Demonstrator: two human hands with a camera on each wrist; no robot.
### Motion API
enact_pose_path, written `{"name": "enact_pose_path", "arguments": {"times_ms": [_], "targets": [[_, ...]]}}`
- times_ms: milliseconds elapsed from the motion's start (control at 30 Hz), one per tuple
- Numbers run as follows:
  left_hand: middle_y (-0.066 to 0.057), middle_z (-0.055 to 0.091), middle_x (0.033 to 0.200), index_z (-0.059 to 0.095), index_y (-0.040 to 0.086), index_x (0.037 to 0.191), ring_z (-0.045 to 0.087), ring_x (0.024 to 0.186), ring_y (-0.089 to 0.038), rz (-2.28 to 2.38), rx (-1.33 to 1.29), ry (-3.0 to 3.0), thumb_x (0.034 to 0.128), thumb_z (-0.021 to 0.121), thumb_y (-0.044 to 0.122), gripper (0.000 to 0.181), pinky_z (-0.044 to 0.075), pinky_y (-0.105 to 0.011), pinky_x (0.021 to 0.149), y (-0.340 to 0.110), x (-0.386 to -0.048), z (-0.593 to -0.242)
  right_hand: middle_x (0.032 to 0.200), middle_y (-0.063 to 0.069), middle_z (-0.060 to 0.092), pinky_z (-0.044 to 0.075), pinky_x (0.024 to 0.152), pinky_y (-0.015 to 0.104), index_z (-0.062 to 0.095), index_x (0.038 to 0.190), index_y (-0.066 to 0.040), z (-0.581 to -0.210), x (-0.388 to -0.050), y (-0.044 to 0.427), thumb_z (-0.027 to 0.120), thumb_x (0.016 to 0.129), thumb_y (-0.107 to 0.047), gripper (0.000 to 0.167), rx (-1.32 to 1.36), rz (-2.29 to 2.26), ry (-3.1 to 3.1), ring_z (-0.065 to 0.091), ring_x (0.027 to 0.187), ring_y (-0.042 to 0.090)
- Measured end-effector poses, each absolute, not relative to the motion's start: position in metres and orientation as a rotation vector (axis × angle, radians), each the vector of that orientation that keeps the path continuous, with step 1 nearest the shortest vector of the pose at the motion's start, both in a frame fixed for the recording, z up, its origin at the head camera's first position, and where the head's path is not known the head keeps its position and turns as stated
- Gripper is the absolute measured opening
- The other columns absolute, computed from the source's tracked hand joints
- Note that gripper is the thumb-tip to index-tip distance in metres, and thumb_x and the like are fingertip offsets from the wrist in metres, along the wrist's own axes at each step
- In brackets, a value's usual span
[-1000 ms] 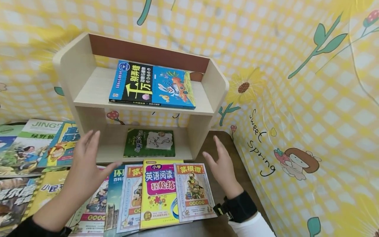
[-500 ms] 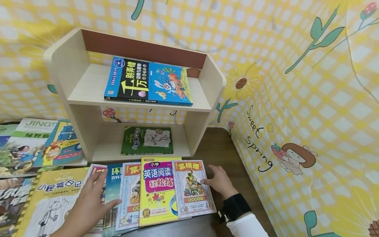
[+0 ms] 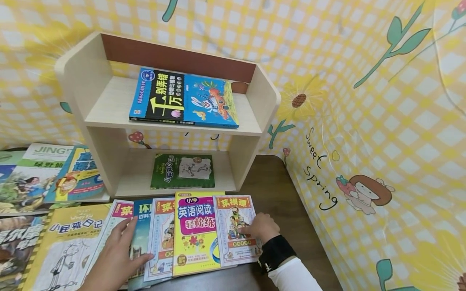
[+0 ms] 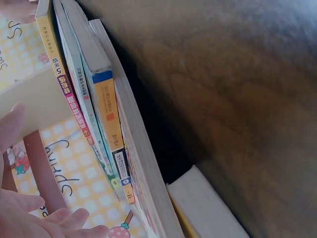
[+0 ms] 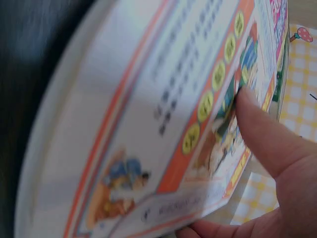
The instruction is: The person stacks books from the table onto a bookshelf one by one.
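Note:
My right hand [image 3: 265,227] is at the right edge of a thin white-and-orange book [image 3: 233,218], the rightmost in the front row. In the right wrist view the thumb lies on its illustrated cover [image 5: 198,74] and the fingers curl in under its edge, so I pinch it. My left hand [image 3: 116,254] hovers with spread fingers over a pink-edged book [image 3: 120,208] and a teal book [image 3: 143,207], holding nothing. Left of the right hand's book lies a yellow-and-pink book [image 3: 193,246], overlapped by it, then a similar white-and-orange book [image 3: 160,258].
Behind the row stands a two-tier wooden bookshelf [image 3: 251,159]. A blue book [image 3: 204,101] lies on its upper shelf and a green book [image 3: 182,171] on its lower one. More books [image 3: 40,173] lie left. A patterned cloth [image 3: 364,133] hangs behind and right.
Both hands have come down from in front of the shelf. The right hand has moved to the rightmost book and pinches its edge; the left has lowered over the books, still spread.

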State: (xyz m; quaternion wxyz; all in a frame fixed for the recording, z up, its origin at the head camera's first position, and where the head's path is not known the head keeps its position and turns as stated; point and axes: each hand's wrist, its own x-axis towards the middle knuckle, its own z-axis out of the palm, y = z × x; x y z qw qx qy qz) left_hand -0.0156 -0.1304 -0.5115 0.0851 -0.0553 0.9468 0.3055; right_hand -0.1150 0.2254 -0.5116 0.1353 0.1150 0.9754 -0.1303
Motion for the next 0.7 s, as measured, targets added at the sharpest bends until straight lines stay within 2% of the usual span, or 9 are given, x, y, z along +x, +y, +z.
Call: {"name": "enact_pose_path", "arguments": {"times_ms": [167, 267, 500, 700], "targets": [[-0.037, 0.014, 0.146, 0.007, 0.002, 0.154, 0.027, 0.124, -0.058, 0.938, -0.153, 2.825, 0.0720, 0.080, 0.052, 0.121, 0.033, -0.072, 0.093, -0.128, -0.016, -0.514, 0.098, 0.020, 0.052, 0.049, 0.074, 0.048, 0.055, 0.112, 0.010, -0.513, -0.111, 0.223, 0.087, 0.063, -0.049, 0.083, 0.354, -0.532, 2.828, 0.049, 0.086, 0.031], [-0.037, 0.014, 0.146, 0.008, 0.002, 0.154, 0.027, 0.124, -0.057, 0.947, -0.134, 2.835, 0.0715, 0.080, 0.052, 0.120, 0.034, -0.071, 0.092, -0.127, -0.015, -0.513, 0.102, 0.020, 0.049, 0.049, 0.077, 0.048, 0.052, 0.117, 0.010, -0.516, -0.109, 0.220, 0.089, 0.063, -0.046, 0.086, 0.370, -0.605, 2.824, 0.048, 0.091, 0.032], [-0.038, 0.013, 0.145, 0.008, 0.001, 0.154, 0.027, 0.124, -0.058, 0.943, -0.144, 2.835, 0.0712, 0.081, 0.050, 0.120, 0.035, -0.070, 0.092, -0.125, -0.014, -0.512, 0.099, 0.019, 0.047, 0.048, 0.075, 0.046, 0.051, 0.118, 0.009, -0.518, -0.105, 0.206, 0.089, 0.063, -0.043, 0.086, 0.315, -0.694, 2.798, 0.046, 0.092, 0.032], [-0.039, 0.015, 0.144, 0.011, 0.001, 0.153, 0.029, 0.123, -0.058, 0.946, -0.137, 2.860, 0.0700, 0.082, 0.049, 0.120, 0.035, -0.070, 0.092, -0.124, -0.013, -0.513, 0.099, 0.018, 0.043, 0.048, 0.075, 0.047, 0.053, 0.118, 0.008, -0.518, -0.107, 0.202, 0.091, 0.059, -0.046, 0.088, 0.385, -0.675, 2.787, 0.042, 0.094, 0.032]]}}
